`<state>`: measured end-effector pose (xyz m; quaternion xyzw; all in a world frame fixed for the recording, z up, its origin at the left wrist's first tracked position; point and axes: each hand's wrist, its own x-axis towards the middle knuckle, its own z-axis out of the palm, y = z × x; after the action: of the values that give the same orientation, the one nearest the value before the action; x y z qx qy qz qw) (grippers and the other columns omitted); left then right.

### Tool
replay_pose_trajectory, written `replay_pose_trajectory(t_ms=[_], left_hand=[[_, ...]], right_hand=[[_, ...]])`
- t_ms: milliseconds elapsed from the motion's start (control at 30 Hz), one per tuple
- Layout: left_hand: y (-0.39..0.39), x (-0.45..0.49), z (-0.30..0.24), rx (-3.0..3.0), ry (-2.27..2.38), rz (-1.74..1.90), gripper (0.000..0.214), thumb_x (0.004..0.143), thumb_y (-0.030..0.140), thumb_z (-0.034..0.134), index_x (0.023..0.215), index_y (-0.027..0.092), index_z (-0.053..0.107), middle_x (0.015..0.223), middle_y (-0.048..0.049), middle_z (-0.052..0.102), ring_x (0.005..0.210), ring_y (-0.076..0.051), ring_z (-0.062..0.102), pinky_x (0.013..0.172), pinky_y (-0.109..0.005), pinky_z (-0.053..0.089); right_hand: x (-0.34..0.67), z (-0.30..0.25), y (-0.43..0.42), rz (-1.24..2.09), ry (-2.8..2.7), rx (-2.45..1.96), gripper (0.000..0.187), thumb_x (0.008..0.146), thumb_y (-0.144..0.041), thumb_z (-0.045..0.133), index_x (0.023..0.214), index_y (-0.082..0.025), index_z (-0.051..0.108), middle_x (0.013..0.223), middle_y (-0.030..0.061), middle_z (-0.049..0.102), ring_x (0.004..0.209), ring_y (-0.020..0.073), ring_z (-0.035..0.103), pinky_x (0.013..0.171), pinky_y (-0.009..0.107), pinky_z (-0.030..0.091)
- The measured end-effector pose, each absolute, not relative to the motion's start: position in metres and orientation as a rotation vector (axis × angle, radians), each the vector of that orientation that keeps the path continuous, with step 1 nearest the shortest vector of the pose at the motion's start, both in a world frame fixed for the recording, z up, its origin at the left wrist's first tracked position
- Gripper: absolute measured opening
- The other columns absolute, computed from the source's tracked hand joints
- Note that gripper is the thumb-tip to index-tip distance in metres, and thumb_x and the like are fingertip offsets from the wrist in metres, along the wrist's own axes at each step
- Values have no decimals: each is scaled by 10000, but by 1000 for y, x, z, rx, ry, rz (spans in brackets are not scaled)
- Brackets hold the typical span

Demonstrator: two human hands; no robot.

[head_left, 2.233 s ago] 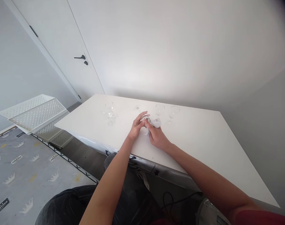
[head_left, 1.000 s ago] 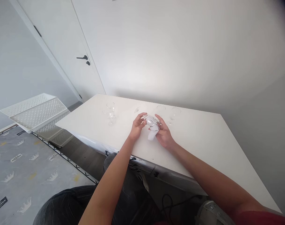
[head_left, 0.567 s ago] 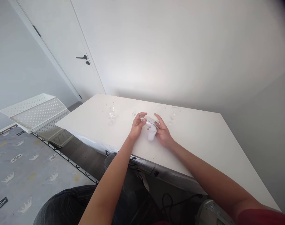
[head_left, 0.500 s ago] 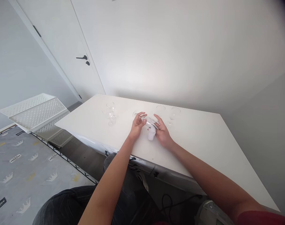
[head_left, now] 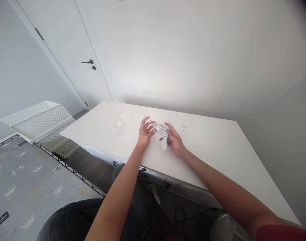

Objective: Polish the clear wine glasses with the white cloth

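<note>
Over the middle of the white table (head_left: 218, 150), both my hands hold one clear stemmed glass (head_left: 156, 126) lying on its side. My left hand (head_left: 145, 132) grips the glass near its stem, whose foot sticks out to the left. My right hand (head_left: 175, 142) is closed on a white cloth (head_left: 164, 139) pressed against the bowl of the glass; part of the cloth hangs down towards the table.
Two clear glasses (head_left: 119, 121) stand at the back left of the table and two more (head_left: 179, 122) at the back, right of my hands. A white perforated rack (head_left: 39, 122) stands left of the table. A door with a black handle (head_left: 87, 62) is behind.
The glass has been turned between my hands, and the cloth has shifted over its bowl. My left hand's fingers have regripped near the stem. The table's other glasses have not moved.
</note>
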<state>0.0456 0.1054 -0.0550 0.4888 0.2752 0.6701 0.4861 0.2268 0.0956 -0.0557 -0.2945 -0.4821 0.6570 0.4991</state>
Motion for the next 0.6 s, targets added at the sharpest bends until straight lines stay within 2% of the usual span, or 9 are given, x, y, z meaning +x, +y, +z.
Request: replay_pose_trajectory(t_ms=[167, 267, 367, 400, 467, 533, 600], left_hand=[[104, 49, -56, 1219, 759, 1664, 843, 761, 336, 908, 1484, 360, 473, 1219, -65, 580, 1082, -212, 666, 968, -374, 563], [103, 53, -59, 1264, 863, 1639, 903, 758, 358, 908, 1521, 391, 428, 1254, -66, 554, 1083, -205, 656, 983, -384, 569], [102, 56, -61, 1277, 1084, 1659, 1101, 719, 375, 931, 1600, 461, 274, 1358, -81, 506, 1191, -236, 618, 994, -406, 572], [101, 56, -62, 1318, 1180, 1673, 1121, 707, 385, 937, 1605, 462, 271, 1396, -88, 486, 1248, -257, 589, 1014, -425, 561], [99, 56, -61, 1497, 1370, 1702, 945, 709, 409, 935, 1525, 418, 459, 1459, -98, 453, 1366, -308, 499, 1095, -481, 497], [95, 54, -62, 1749, 1496, 1719, 548, 748, 430, 907, 1249, 335, 706, 1464, -95, 472, 1421, -346, 430, 1163, -520, 400], [90, 52, -63, 1946, 1552, 1702, 284, 795, 435, 872, 1011, 283, 766, 1355, -99, 568, 1340, -353, 488, 1149, -532, 360]], right_hand=[[228, -54, 93, 1239, -1397, -780, 650, 872, -377, 737, 1470, -321, 489, 1406, 67, 624, 1236, 266, 615, 1058, 444, 505], [227, -57, 96, 1049, -1447, -862, 585, 881, -402, 732, 1409, -279, 512, 1292, 82, 666, 1200, 280, 624, 1062, 459, 488], [227, -60, 97, 870, -1448, -914, 461, 904, -407, 690, 1312, -264, 531, 1226, 78, 663, 1127, 274, 638, 1023, 462, 493], [228, -60, 96, 817, -1455, -916, 422, 913, -405, 675, 1285, -261, 537, 1234, 78, 653, 1138, 274, 632, 1025, 460, 488], [230, -59, 94, 757, -1458, -913, 366, 925, -404, 656, 1244, -261, 546, 1249, 78, 636, 1168, 274, 616, 1027, 453, 482], [232, -54, 90, 756, -1447, -913, 334, 940, -411, 642, 1226, -266, 548, 1243, 76, 629, 1170, 271, 609, 1033, 450, 480], [233, -50, 87, 772, -1432, -902, 315, 962, -424, 618, 1229, -272, 544, 1238, 77, 622, 1164, 268, 608, 1046, 452, 479]])
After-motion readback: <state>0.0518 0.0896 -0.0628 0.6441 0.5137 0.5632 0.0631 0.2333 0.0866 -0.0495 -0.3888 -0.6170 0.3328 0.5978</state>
